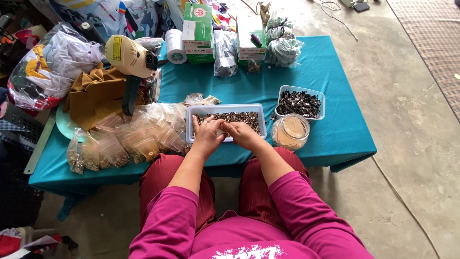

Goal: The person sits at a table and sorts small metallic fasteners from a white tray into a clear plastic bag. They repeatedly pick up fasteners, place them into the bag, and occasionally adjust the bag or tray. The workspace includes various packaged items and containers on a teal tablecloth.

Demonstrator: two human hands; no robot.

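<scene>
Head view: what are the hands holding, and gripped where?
Cannot be told for certain. Both hands, left hand and right hand, meet at the near edge of the tray of small metal parts; anything pinched between the fingers is too small to see.

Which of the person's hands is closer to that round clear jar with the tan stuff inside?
The right hand. It rests at the front edge of the pale blue tray, just left of the round jar. The left hand sits beyond the right hand, farther from the jar.
</scene>
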